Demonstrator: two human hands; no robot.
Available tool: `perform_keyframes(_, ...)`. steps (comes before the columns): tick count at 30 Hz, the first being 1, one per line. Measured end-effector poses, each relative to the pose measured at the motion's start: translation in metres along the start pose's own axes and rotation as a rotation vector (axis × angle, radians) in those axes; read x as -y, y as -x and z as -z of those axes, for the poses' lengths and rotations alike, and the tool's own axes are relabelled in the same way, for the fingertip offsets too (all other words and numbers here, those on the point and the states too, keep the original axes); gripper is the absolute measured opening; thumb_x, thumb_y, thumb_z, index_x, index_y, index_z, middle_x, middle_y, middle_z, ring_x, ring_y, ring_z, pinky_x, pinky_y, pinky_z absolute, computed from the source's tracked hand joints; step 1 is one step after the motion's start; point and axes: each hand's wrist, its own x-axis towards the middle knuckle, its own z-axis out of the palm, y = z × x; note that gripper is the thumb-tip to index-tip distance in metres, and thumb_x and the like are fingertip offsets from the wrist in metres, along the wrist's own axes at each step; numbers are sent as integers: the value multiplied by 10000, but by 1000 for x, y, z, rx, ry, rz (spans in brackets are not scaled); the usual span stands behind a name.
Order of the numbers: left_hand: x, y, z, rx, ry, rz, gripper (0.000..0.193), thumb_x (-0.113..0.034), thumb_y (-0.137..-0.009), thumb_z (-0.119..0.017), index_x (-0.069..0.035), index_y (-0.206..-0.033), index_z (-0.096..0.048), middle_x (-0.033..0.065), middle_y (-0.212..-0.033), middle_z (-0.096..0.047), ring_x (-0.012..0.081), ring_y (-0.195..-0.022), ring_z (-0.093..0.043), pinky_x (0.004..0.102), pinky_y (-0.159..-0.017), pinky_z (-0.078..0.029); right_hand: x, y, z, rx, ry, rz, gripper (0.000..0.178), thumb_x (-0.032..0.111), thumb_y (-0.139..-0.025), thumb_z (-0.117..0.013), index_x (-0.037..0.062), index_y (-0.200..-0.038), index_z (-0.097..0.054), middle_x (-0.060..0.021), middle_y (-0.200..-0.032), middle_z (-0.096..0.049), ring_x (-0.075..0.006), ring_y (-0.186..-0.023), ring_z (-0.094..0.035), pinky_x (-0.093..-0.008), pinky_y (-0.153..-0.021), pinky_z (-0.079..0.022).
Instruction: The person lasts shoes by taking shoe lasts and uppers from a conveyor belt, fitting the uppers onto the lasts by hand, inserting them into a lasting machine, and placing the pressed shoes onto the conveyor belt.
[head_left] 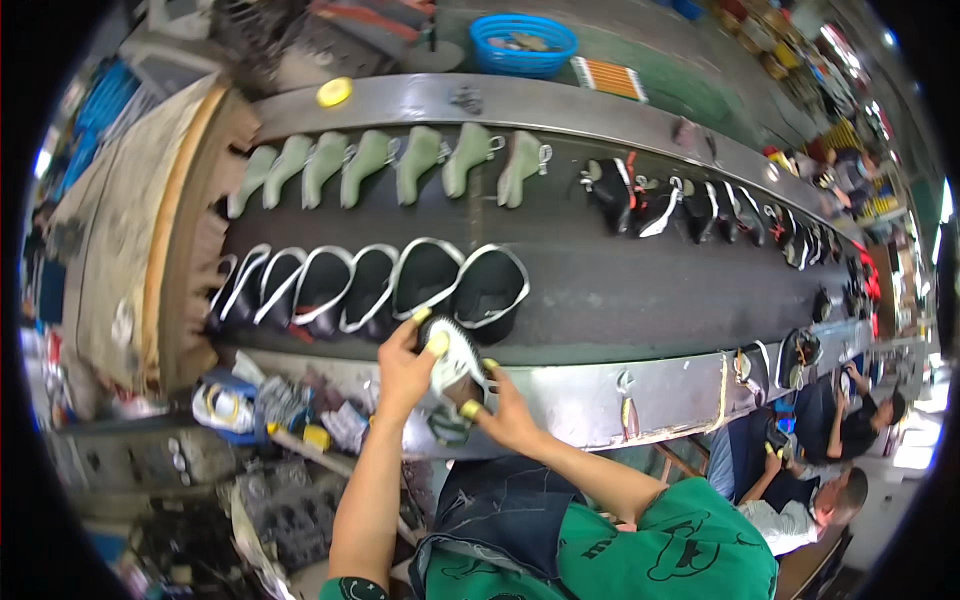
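A white-and-dark shoe upper (456,358) is held between both hands over the near metal edge of a conveyor. My left hand (402,368) closes on its left side, with yellow covers on the thumb and a fingertip. On its lower right my right hand (508,412) grips it, yellow covers on those fingertips too. Just beyond the hands, several black uppers with white rims (487,285) stand in a row on the dark belt (600,285). Motion blur hides the held piece's finer detail.
Grey-green shoe lasts (420,165) line the belt's far side; black laced shoes (610,190) continue to the right. A wooden-edged housing (150,230) closes the left end. Beyond the conveyor is a blue basket (523,45). Co-workers (800,500) sit along the near side at right.
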Motion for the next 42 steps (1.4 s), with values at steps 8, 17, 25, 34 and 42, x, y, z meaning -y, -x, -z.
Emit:
perform_keyframes(8,36,-196,-182,91,256,30,554,56,-814,-679,84,-1305,-426,142,-1191,-589,147,-1016,-588,268,-879,-484,-79,-110,88,-298,-15,-378,212,100,-834,-647,-15,-1007,-603,-164,-823,-631,-298,-700,-622,-384,-649,-501)
perform_keyframes(17,118,-382,-245,-74,-866,21,785,-230,-729,-752,99,-1339,-384,309,-1224,-546,437,-1117,-542,449,-974,-419,-83,-189,36,114,244,-65,308,206,-780,-676,14,-1016,-631,-182,-967,-643,-328,-947,-598,-414,-824,-447)
perform_keyframes(25,135,-394,-199,-26,-311,-30,552,-57,-763,-657,30,-1279,-481,164,-1125,-615,270,-1010,-583,343,-884,-450,-76,-123,97,255,535,-145,114,156,-721,-644,93,-800,-695,-105,-841,-626,-275,-877,-560,-380,-802,-383)
perform_keyframes(34,79,-236,-37,-29,50,332,403,-94,-839,-662,46,-1207,-580,69,-1058,-649,134,-925,-597,269,-811,-473,20,-142,127,3,-333,-272,118,45,-825,-615,4,-935,-630,-121,-824,-610,-202,-755,-571,-338,-703,-434)
perform_keyframes(42,-16,-55,77,248,-10,341,432,-52,-755,-735,27,-1167,-634,65,-1066,-676,129,-956,-599,275,-856,-477,28,-163,99,-99,-1023,-585,190,141,-949,-490,-5,-1019,-589,-79,-903,-635,-163,-780,-617,-305,-714,-516)
